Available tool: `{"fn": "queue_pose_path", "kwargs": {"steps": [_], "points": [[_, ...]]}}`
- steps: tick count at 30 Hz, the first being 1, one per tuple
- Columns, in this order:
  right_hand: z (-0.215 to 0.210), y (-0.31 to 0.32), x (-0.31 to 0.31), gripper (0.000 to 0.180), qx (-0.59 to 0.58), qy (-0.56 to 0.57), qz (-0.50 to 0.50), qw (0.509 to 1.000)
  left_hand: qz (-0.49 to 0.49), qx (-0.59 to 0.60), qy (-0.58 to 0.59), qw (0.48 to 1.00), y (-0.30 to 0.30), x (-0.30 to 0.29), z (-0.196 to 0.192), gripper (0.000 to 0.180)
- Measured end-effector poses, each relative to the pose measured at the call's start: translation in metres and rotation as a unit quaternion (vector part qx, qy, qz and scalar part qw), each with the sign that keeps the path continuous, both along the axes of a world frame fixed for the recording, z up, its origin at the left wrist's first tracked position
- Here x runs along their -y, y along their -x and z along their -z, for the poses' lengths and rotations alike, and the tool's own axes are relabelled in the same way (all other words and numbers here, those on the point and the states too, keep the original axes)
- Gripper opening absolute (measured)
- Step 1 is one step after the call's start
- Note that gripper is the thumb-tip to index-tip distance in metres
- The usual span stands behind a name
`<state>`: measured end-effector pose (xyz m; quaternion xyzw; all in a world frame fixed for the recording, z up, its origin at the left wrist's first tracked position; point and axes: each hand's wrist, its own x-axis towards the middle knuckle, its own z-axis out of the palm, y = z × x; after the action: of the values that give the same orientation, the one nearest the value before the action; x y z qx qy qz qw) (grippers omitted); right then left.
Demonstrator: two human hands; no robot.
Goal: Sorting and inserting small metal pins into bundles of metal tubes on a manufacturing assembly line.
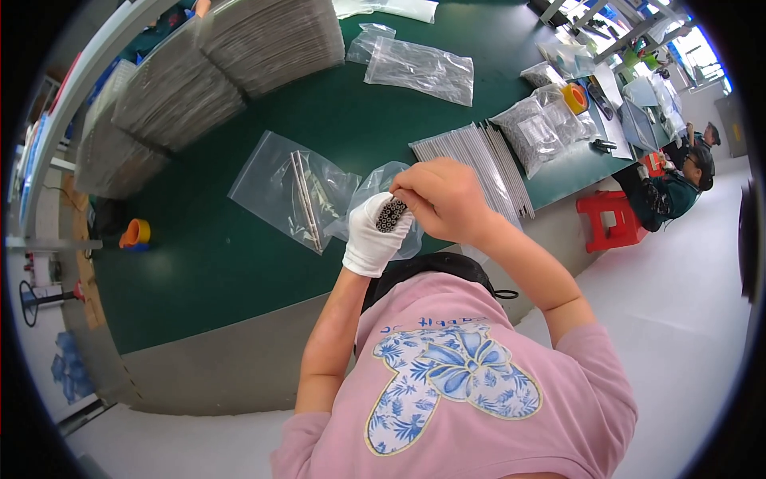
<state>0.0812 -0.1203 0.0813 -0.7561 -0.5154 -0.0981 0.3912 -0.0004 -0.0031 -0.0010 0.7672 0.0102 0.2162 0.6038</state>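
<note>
My left hand (369, 239), in a white glove, is wrapped round a bundle of thin metal tubes (390, 216), whose open ends point up at me. My bare right hand (448, 198) is closed in a pinch at the bundle's upper edge; what its fingertips grip is hidden. Clear plastic film (409, 242) shows behind and beside the bundle. Left of my hands lies a flat clear bag (267, 180) with a few long thin rods (303, 195) on or in it. A row of silvery tubes (467, 160) lies side by side just beyond my right hand.
Tall stacks of grey sheet-like packs (271, 44) stand on the green table (199, 279) at far left. Orange tape rolls (137, 232), empty clear bags (420, 70) and a filled bag of small parts (536, 132) lie around. A red stool (608, 219) and seated people are at right.
</note>
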Motion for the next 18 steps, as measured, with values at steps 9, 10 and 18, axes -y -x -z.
{"fn": "queue_pose_path", "kwargs": {"steps": [9, 10, 18], "points": [[0.010, -0.003, 0.000, 0.007, -0.030, -0.002, -0.022, 0.999, -0.013, 0.011, -0.005, 1.000, -0.001, 0.002, 0.001, 0.022], [0.009, -0.002, -0.001, 0.007, -0.030, -0.002, -0.022, 0.999, -0.014, 0.011, -0.005, 1.000, -0.001, 0.001, 0.002, 0.022], [0.002, 0.003, -0.004, 0.009, 0.081, 0.042, -0.028, 0.995, -0.006, 0.014, 0.006, 1.000, 0.000, 0.000, 0.001, 0.023]]}}
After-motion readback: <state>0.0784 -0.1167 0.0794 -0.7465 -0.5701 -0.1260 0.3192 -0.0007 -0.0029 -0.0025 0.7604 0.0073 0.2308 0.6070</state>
